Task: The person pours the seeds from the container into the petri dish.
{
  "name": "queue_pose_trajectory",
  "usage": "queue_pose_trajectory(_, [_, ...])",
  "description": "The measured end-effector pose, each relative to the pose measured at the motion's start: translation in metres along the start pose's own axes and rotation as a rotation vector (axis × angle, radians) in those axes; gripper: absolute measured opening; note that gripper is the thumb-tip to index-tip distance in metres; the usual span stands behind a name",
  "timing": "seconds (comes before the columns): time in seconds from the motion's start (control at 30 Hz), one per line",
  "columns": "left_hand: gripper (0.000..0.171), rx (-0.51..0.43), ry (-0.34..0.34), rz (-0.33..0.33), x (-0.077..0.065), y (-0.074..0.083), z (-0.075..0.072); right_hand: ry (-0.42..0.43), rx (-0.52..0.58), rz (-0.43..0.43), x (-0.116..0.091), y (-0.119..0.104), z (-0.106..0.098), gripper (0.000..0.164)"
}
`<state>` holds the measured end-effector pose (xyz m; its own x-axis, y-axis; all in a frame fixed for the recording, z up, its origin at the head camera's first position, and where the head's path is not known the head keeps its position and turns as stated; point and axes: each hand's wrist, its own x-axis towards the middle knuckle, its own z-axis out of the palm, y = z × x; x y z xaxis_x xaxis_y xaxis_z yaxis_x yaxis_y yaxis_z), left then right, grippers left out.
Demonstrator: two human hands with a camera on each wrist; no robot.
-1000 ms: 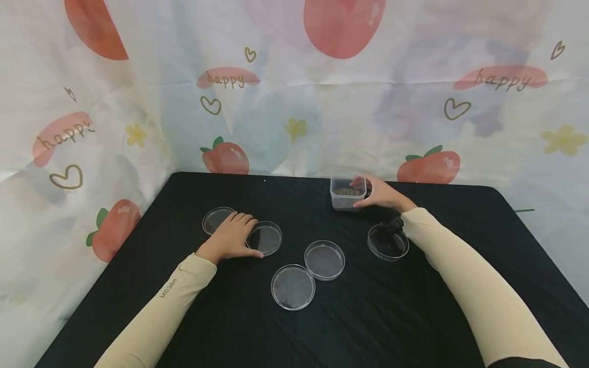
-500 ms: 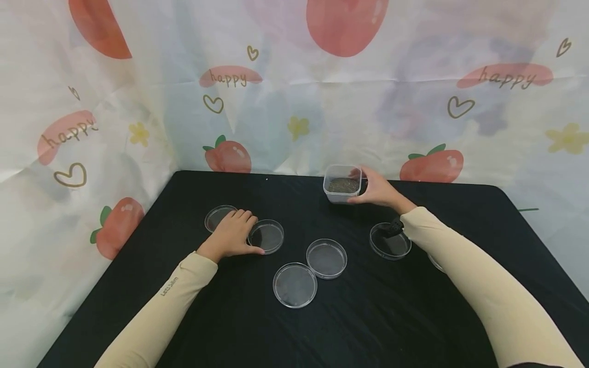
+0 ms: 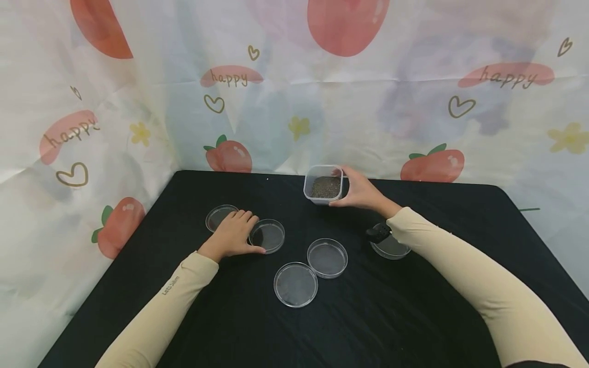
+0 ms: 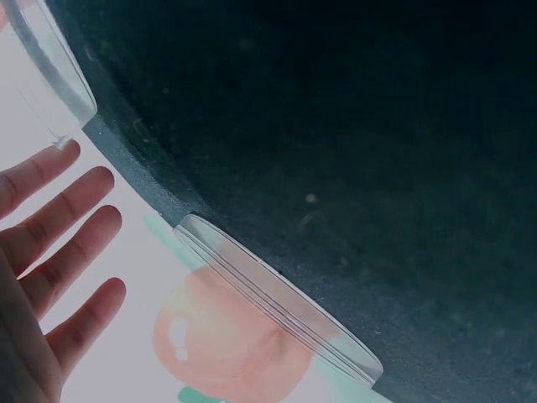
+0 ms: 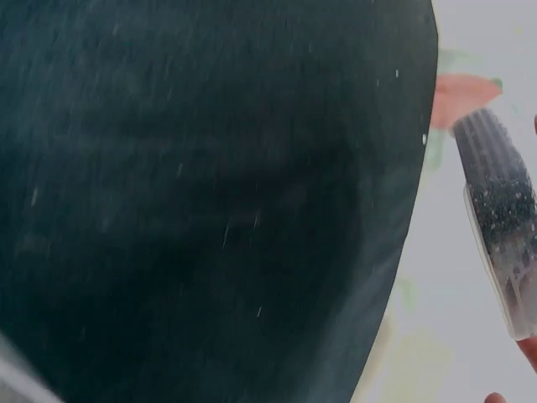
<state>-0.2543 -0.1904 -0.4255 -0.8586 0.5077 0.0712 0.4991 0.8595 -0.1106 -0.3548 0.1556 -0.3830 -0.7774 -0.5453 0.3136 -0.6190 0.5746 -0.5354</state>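
My right hand grips a small clear plastic tub of dark grains, held just above the black table at the back centre. The tub shows edge-on at the right of the right wrist view. My left hand lies flat on the table between two clear petri dishes, its thumb touching the nearer dish; the other dish lies just behind the fingers. In the left wrist view the straight fingers rest beside a dish rim.
Two more clear dishes lie at the table's middle, and another sits under my right forearm. The black tablecloth ends at a strawberry-print backdrop on the back and left sides.
My right hand has lifted the tub off the table and carried it to the left. My left hand has stayed in place.
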Motion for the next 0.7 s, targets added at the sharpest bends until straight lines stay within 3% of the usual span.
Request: queue_pose_trajectory(0.7, [0.087,-0.051,-0.011,-0.001,0.000,-0.001,-0.002,0.021,-0.122,-0.109,0.014,-0.041,0.036,0.091])
